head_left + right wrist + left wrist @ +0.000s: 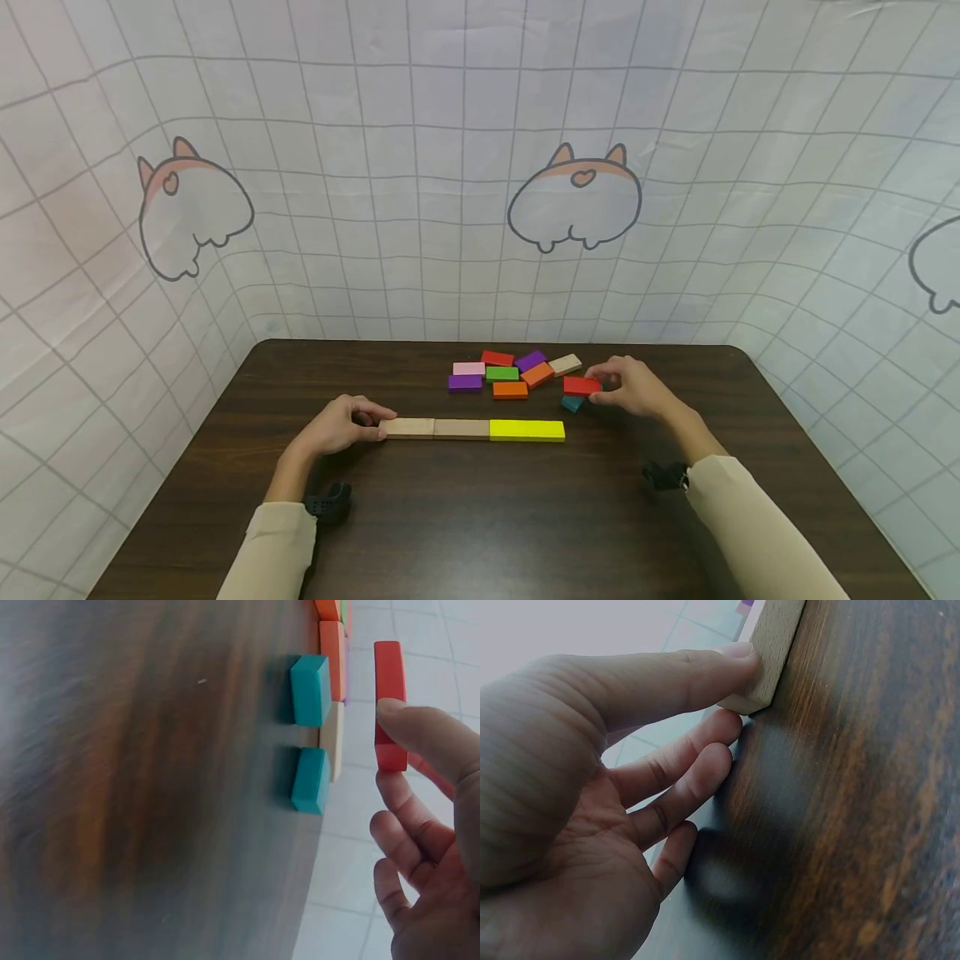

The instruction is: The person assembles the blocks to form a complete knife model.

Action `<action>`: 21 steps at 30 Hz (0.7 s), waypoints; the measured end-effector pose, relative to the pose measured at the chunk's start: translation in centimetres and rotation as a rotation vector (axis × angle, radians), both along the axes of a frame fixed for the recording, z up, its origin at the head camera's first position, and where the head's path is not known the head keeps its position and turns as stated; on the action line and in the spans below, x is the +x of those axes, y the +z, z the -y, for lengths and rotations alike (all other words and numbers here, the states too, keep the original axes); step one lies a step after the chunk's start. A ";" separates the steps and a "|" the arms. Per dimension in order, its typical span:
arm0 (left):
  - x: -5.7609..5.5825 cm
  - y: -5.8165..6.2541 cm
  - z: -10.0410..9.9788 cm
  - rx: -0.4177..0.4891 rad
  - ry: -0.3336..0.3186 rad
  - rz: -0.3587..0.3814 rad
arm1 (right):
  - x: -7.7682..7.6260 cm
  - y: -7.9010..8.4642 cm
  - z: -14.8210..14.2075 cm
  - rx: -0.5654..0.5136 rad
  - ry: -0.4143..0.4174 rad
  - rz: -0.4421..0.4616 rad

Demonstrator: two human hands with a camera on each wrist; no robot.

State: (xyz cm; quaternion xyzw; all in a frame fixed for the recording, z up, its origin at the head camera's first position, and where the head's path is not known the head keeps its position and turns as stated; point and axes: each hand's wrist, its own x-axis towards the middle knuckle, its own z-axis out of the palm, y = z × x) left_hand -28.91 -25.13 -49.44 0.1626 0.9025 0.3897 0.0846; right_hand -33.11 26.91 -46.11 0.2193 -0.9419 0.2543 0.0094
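My right hand (633,387) pinches a red block (581,386) between thumb and fingers. In the right wrist view that red block (389,671) is held up off the table, with two teal blocks (310,690) lying beside it on the wood. At the left end of a straight row, my left hand (341,423) grips a pale wooden block (408,428), thumb on its near side; the left wrist view shows the thumb against this wooden block (769,656). A tan block (461,429) and a yellow block (527,431) continue the row end to end.
Behind the row lies a loose group of blocks, among them a pink block (468,368), a green block (502,374), an orange block (510,391) and a purple block (465,383). The dark wooden table (480,525) meets a gridded cloth backdrop (420,208) at its back.
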 end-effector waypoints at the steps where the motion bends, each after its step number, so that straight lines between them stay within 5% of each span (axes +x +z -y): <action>1: 0.0 0.0 0.0 -0.002 0.002 0.004 | 0.3 -0.1 -0.3 0.000 0.001 0.006; 10: 0.0 0.0 0.0 -0.011 0.009 0.005 | 3.0 -0.9 -1.8 0.015 0.020 0.119; 21: 0.0 -0.1 -0.1 -0.004 0.005 0.004 | 3.9 -2.3 -2.6 0.024 0.069 0.169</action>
